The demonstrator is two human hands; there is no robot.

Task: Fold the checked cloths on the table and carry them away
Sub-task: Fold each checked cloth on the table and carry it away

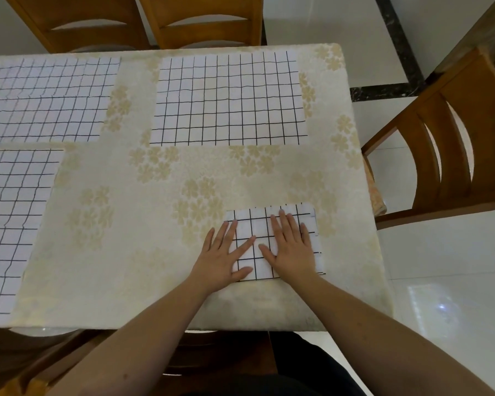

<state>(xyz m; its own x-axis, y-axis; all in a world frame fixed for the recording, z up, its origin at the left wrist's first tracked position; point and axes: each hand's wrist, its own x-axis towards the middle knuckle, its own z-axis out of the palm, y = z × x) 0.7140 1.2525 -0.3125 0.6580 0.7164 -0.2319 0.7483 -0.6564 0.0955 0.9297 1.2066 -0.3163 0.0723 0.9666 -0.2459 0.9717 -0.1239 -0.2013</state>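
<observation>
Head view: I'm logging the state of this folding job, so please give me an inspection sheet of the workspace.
Surface: table under a cream flower-patterned cover.
Job's things: folded checked cloth near the front right edge; three unfolded checked cloths lie flat, at far right, far left and near left.
Clutter: nothing seen.
Hands: left hand and right hand both press flat, fingers straight, on the folded checked cloth.
Cables: nothing seen.
Surroundings: wooden chairs at the far side and the right; pale tiled floor with a dark border strip.
</observation>
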